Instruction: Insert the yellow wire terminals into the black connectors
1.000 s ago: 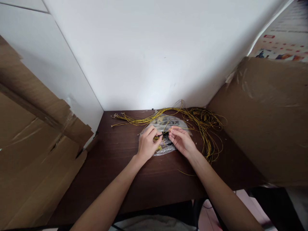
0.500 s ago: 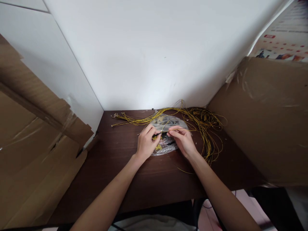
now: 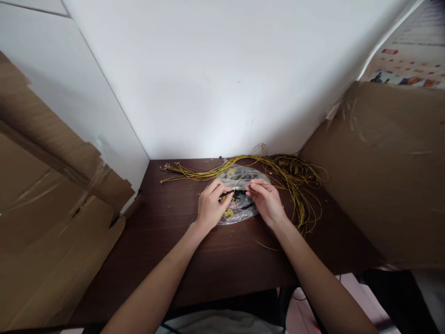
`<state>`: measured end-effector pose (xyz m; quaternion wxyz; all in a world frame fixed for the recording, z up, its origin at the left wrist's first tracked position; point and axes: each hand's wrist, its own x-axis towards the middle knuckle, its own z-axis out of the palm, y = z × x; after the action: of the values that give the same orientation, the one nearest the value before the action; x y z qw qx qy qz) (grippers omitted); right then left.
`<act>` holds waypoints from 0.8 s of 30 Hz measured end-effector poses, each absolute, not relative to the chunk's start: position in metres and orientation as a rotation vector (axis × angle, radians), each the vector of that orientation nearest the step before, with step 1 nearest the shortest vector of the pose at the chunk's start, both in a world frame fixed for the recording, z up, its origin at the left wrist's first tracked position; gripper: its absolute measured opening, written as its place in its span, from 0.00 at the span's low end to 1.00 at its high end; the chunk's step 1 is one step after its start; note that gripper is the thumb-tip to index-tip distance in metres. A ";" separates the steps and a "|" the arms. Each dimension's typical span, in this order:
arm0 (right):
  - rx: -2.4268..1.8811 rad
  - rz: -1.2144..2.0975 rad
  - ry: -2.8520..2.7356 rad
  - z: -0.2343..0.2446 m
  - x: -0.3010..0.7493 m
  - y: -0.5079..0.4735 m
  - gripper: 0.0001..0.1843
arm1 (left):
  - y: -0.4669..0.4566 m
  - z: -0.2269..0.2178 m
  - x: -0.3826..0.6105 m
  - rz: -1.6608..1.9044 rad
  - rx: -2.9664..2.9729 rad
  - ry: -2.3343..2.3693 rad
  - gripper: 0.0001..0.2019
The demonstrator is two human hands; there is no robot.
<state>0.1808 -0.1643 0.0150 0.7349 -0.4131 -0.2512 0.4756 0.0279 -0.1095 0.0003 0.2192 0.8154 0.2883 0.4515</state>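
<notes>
Over a clear plastic bag (image 3: 243, 217), my left hand (image 3: 212, 204) pinches a small dark piece (image 3: 232, 191) at the end of a thin wire; its exact kind is too small to make out. My right hand (image 3: 267, 199) grips a yellow wire (image 3: 246, 186) between thumb and fingers, a short way to the right of the left fingertips. Small yellow parts (image 3: 228, 213) and black ones lie in or on the bag beneath both hands. A long bundle of yellow and black wires (image 3: 205, 175) runs behind the hands, with small pale ends at the left.
The wire bundle coils into a heap (image 3: 295, 168) at the back right of the dark wooden table (image 3: 167, 241). Cardboard (image 3: 45, 222) stands on the left and a cardboard box (image 3: 389, 176) on the right. A white wall (image 3: 222, 83) closes off the back.
My right hand has shifted slightly right and up along the wire, away from my left fingertips. My left hand has hardly moved.
</notes>
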 end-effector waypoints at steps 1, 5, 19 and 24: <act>-0.909 1.040 -0.550 0.015 0.181 -0.164 0.06 | -0.109 0.001 0.028 1.250 2.255 0.800 0.05; -0.907 1.019 -0.528 0.015 0.182 -0.164 0.06 | -0.109 0.002 0.027 1.258 2.264 0.811 0.06; -0.924 0.932 -0.453 0.015 0.193 -0.163 0.07 | -0.106 0.001 0.026 1.254 2.300 0.851 0.07; -0.913 0.908 -0.454 0.015 0.194 -0.162 0.08 | -0.106 0.001 0.026 1.241 2.305 0.856 0.08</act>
<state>0.1941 -0.1625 0.0150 0.7758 -0.4219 -0.2099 0.4197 0.0257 -0.1056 0.0008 0.1925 0.8213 0.3049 0.4421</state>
